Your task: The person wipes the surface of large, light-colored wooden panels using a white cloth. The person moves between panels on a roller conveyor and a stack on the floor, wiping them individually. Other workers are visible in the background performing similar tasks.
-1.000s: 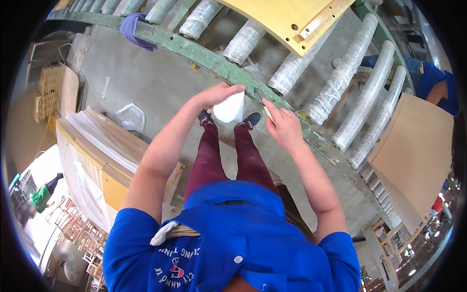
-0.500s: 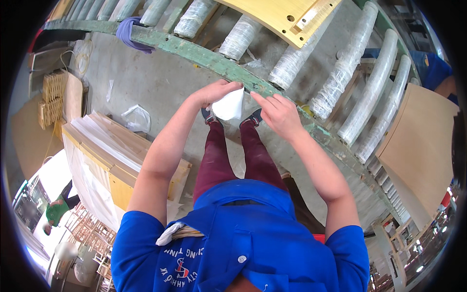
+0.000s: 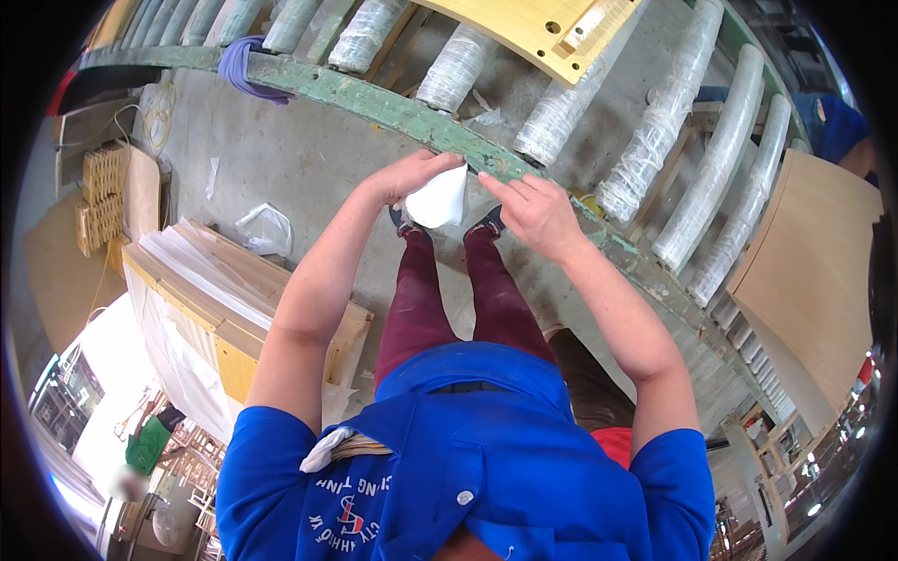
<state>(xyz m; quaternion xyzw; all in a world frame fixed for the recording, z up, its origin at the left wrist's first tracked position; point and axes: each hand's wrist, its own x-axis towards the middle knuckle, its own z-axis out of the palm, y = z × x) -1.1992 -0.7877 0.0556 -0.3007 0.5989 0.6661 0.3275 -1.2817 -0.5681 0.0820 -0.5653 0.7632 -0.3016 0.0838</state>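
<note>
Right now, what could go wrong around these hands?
The white piece seems held only by the left hand, so it could slip to the floor. The right hand appears close to the green rail, whose worn, chipped surface might scrape it on contact. Loose plastic lies on the floor, a possible slip hazard if stepped on.

White piece, smooth, roughly cone-shaped; held in the left hand, pointed corner farthest away, rounded edge nearest the body.
</note>
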